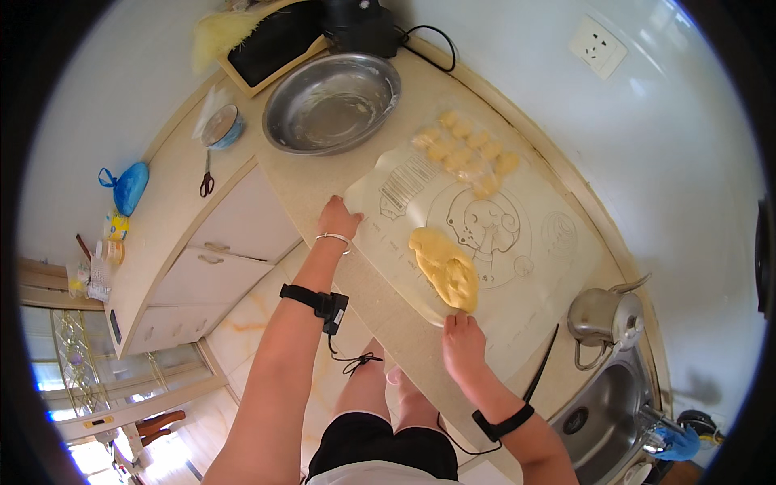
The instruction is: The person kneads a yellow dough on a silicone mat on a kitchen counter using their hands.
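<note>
A pale silicone kneading mat [388, 242] with printed drawings and markings lies on the counter before me. My left hand [338, 218] pinches its left front corner, thumb out over the surface. My right hand [464, 342] grips the mat's front edge, which curls up a little there; the fingertips are hidden beside the dough. A long, lumpy piece of yellow dough [447, 270] rests on the mat between my hands, its near end against my right fingers. Toward the back of the mat, several yellow dough balls [464, 148] sit under clear plastic film.
A large steel basin [330, 106] with floury residue stands at the back left. Scissors [207, 182] and a blue bowl [223, 127] are on the left counter. On the right are a black stick-like object [542, 364], a steel kettle [597, 318] and a sink [597, 406].
</note>
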`<action>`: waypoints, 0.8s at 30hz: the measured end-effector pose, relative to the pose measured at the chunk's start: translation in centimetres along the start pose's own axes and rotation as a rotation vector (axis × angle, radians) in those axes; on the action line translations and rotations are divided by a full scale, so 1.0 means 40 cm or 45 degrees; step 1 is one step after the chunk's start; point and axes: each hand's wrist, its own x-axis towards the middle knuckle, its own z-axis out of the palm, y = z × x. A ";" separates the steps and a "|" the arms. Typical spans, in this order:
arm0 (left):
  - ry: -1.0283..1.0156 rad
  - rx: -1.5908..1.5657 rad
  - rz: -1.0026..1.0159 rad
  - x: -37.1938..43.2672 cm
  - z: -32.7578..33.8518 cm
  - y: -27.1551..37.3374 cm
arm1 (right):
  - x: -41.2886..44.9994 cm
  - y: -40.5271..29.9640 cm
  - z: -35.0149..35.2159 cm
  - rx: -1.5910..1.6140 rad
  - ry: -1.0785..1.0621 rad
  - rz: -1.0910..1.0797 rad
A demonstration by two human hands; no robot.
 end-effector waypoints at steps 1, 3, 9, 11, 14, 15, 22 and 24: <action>-0.072 -0.010 0.026 0.004 0.004 -0.002 | 0.008 0.003 0.005 -0.001 0.000 0.010; -0.059 -0.046 0.071 -0.007 0.011 -0.008 | 0.021 0.019 0.021 0.053 0.029 -0.040; -0.115 -0.221 0.183 -0.015 -0.062 -0.029 | 0.022 0.058 -0.028 0.504 -0.090 0.043; -0.186 -0.246 0.184 -0.009 -0.104 -0.012 | 0.020 0.067 -0.039 0.540 -0.073 0.019; -0.217 -0.172 0.167 0.002 -0.120 -0.004 | 0.021 0.075 -0.055 0.614 -0.084 -0.027; -0.229 -0.112 0.184 0.006 -0.115 -0.011 | 0.023 0.078 -0.057 0.654 -0.112 -0.043; 0.003 0.012 0.081 -0.024 -0.049 -0.012 | -0.011 0.061 0.000 0.574 -0.124 -0.129; 0.274 0.120 0.263 -0.054 -0.068 0.024 | -0.033 0.041 -0.037 0.685 -0.159 -0.164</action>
